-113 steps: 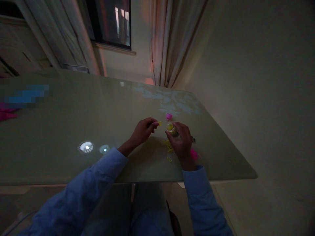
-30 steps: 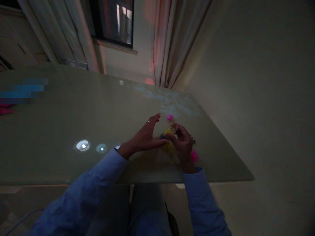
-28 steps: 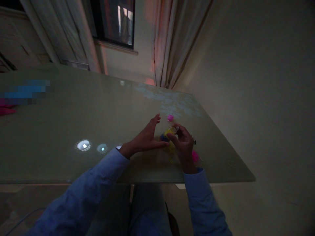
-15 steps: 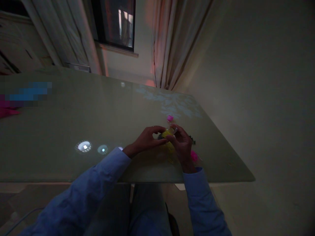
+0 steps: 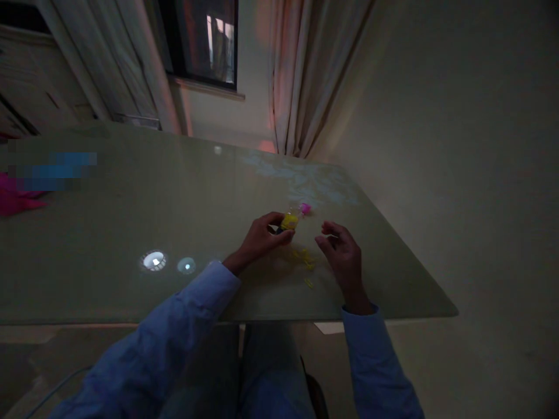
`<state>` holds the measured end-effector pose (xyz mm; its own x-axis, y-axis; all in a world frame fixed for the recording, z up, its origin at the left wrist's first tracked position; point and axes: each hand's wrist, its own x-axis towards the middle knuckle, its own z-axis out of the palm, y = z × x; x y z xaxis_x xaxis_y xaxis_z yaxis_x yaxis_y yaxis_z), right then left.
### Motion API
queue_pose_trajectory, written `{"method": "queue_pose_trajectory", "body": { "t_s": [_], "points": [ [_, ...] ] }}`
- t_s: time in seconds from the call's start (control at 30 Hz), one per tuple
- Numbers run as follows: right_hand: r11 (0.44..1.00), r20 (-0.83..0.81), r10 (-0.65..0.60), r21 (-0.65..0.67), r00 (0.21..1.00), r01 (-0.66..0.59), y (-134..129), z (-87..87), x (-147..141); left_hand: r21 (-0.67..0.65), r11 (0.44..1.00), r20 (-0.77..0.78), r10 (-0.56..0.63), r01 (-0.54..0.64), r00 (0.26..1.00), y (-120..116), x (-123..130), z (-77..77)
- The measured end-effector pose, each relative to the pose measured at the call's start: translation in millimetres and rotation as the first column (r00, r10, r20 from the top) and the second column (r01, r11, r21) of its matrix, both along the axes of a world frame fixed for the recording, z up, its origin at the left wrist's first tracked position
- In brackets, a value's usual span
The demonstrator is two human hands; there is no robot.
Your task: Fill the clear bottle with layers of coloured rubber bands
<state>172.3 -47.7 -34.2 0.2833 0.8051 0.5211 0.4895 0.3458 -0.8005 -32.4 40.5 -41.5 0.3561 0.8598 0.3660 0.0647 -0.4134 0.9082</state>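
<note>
In my left hand [image 5: 262, 235] is a small clear container [image 5: 290, 221] with yellow contents and a dark end, gripped between thumb and fingers. It is tilted, its clear end pointing away from me. My right hand [image 5: 344, 253] is raised to the right of it, apart from the container; its fingers are curved with a gap to the thumb, and nothing shows between them. Several small yellow pieces [image 5: 305, 258] lie on the table between and below the hands. Just beyond the container sits a small pink object [image 5: 305, 208], its kind unclear.
The glossy table [image 5: 196, 198] has its right edge close to the wall [image 5: 471, 174]. On the far left lie a pink item [image 5: 20, 198] and a blurred blue patch [image 5: 61, 169]. Curtains [image 5: 297, 75] hang behind the table, and lamp reflections show on its surface.
My right hand has let go of the container and moved right. My left hand has lifted the container slightly away and left. The yellow pieces on the table show more plainly.
</note>
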Motion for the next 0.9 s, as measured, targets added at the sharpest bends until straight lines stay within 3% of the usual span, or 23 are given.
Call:
{"method": "queue_pose_trajectory", "body": {
  "t_s": [0.07,0.13,0.3,0.47,0.73,0.9],
  "points": [
    [0.996,0.229,0.028,-0.089,0.973,-0.008,-10,4.4,12,0.000,1.000,-0.001,-0.002,0.002,1.000,0,0,0.7],
    [0.983,0.430,0.106,-0.180,0.897,-0.030,-21,9.2,23,0.000,1.000,0.006,0.000,0.000,1.000,0,1,1.4],
    [0.938,0.688,0.225,-0.345,0.689,0.038,-42,15.3,27,-0.015,1.000,0.032,-0.001,0.001,0.999,-1,1,4.8],
    [0.916,0.767,0.267,-0.390,0.583,0.093,-47,10.0,9,-0.007,1.000,0.023,-0.005,0.005,1.000,-1,-1,6.5],
    [0.913,0.805,0.262,-0.386,0.532,0.134,-33,11.8,11,0.088,0.996,-0.053,0.020,-0.016,0.998,0,-1,3.1],
    [0.893,0.793,0.287,-0.425,0.538,0.150,-22,11.2,17,0.127,0.992,-0.075,0.020,-0.010,0.997,0,-1,2.1]
  ]
}}
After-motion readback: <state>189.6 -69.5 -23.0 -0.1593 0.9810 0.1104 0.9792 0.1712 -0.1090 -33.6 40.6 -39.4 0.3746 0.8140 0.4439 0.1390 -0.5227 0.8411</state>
